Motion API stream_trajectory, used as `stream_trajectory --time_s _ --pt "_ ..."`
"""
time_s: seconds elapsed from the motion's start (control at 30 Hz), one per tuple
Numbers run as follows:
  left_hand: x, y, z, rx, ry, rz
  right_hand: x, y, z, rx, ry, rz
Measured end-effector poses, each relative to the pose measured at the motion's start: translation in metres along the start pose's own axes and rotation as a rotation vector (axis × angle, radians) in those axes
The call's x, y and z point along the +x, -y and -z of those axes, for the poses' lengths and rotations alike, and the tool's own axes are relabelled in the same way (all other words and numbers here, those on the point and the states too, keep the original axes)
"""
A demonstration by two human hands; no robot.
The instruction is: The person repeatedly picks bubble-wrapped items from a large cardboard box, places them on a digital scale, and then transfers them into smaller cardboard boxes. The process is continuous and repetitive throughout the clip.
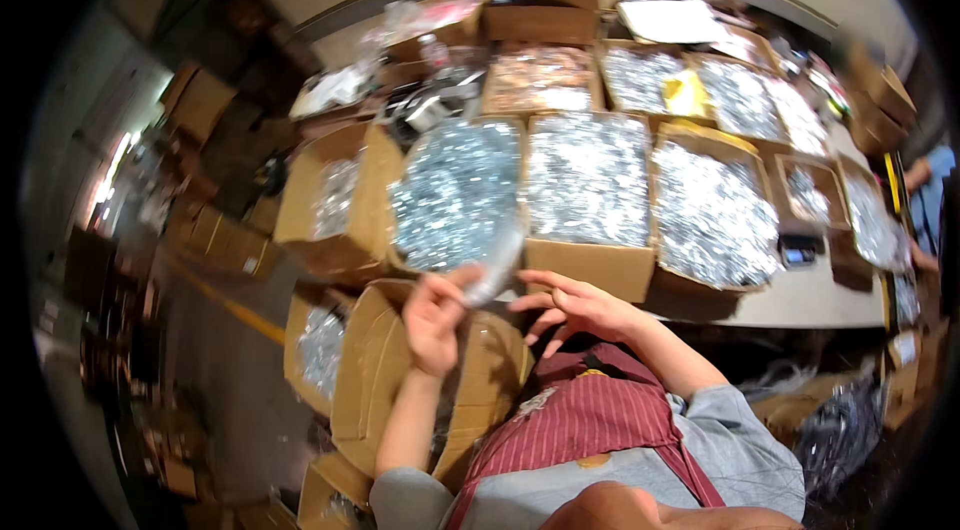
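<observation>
My left hand (437,315) is raised in front of me and pinches a small clear plastic bag (495,265) that sticks up and to the right from its fingers. My right hand (575,305) hovers just to the right of it, fingers spread, holding nothing and almost touching the bag's lower end. Both hands are over the near edge of a table, just in front of open cardboard boxes (585,265) packed with shiny silver bagged parts (585,180). An open box with a clear liner (490,350) sits below my hands at my lap.
Several more open boxes of silver parts cover the table (810,300), one with copper-coloured parts (540,80) at the back. A small black scale (798,252) sits at the right. Cardboard boxes (325,350) stand on the floor at my left. Another person's arm (925,180) shows at far right.
</observation>
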State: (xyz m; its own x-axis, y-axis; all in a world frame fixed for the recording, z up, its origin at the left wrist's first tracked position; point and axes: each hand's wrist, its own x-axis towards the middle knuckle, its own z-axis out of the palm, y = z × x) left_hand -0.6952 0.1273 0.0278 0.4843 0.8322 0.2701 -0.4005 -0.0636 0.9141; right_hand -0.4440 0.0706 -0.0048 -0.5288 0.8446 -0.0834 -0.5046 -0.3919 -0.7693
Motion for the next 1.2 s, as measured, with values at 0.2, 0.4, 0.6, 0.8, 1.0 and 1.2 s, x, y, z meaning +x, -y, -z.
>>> stream_trajectory --time_s 0.2,0.4,0.6,0.8,1.0,1.2 --pt "0.017 0.038 -0.119 0.744 0.787 -0.261 -0.074 -0.002 0.044 -0.027 -0.528 0.260" --pt "0.011 0.050 -0.111 0.567 0.298 0.066 -0.183 0.049 0.125 0.054 -0.855 0.521" --pt "0.009 0.068 -0.078 0.254 -0.050 0.102 -0.275 0.142 0.211 0.011 -1.108 0.649" --pt "-0.012 0.049 -0.033 0.289 -0.378 0.106 -0.203 0.113 0.153 -0.391 -0.608 0.255" --pt "-0.035 0.025 0.023 0.301 -0.560 0.119 -0.106 0.033 0.118 -0.746 -0.279 -0.006" --pt "-0.080 0.012 0.080 0.354 -0.731 0.197 -0.039 -0.019 0.136 -1.302 -0.154 0.008"
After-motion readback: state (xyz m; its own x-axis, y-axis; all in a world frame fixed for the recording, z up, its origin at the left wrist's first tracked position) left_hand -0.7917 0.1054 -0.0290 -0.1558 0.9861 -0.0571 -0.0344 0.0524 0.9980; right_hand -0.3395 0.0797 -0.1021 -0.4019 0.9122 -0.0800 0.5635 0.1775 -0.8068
